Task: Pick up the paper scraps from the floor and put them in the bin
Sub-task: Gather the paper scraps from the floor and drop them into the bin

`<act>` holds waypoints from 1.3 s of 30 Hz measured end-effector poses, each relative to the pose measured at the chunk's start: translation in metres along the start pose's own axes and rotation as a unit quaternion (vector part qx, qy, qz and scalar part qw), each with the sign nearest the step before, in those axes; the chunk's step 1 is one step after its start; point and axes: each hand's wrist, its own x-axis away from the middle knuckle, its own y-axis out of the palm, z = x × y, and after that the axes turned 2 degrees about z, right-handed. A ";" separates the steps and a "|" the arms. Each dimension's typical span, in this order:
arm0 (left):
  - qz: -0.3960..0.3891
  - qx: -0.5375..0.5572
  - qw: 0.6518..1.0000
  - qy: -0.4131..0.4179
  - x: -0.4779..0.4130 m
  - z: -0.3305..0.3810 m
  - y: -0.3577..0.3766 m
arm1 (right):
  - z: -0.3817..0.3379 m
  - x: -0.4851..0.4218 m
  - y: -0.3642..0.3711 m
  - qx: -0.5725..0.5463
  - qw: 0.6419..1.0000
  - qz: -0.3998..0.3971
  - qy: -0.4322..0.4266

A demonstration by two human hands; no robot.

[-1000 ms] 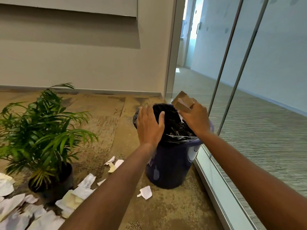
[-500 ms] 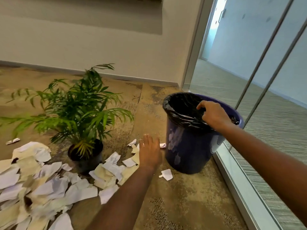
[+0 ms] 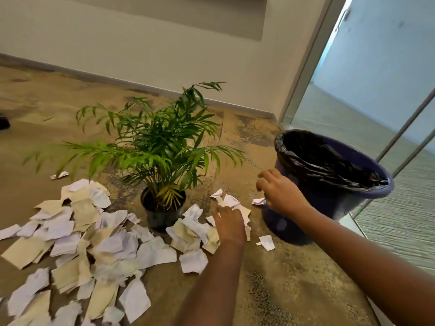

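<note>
Left hand [image 3: 229, 223]: released, back up, fingers stretched forward and low over the near edge of the paper scraps [image 3: 94, 243]; I can't tell whether the fingertips touch paper.
Right hand [image 3: 280, 191]: loosely curled and holding nothing, hanging in front of the bin [image 3: 334, 198] on its side toward the potted palm [image 3: 160, 149].
Writing: faint grey marks on a few scraps, too blurred to read.
Scraps, lie: torn white and cream pieces lying flat on the carpet [image 3: 294, 290]. The spread runs from the near left, past the foot of the palm's black pot [image 3: 162, 210], toward the bin.
Loose pieces: one crumpled scrap [image 3: 258, 201] just beside the right hand at the bin's base; another small scrap [image 3: 266, 242] lies apart on the carpet, near the bin's foot.
Bin, set: dark blue, on its base with its mouth up, wider at the rim than at the foot, with a black liner [image 3: 329, 165] folded over the rim.
Bin, place: on the carpet just beside the glass partition [image 3: 353, 109], right of the palm.
</note>
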 end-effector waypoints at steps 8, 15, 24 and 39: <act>-0.001 0.012 1.000 -0.017 -0.014 -0.024 0.019 | 0.003 0.013 0.063 -0.073 0.982 -0.155 0.079; -0.033 0.115 0.981 -0.152 -0.038 -0.049 0.053 | -0.010 -0.022 0.123 -0.226 0.937 -0.186 0.189; -0.114 0.190 0.947 -0.232 -0.068 -0.055 0.093 | -0.005 -0.088 0.178 -0.347 0.869 -0.171 0.309; -0.115 0.190 0.942 -0.250 -0.079 -0.052 0.102 | -0.024 -0.147 0.227 -0.445 0.818 -0.225 0.288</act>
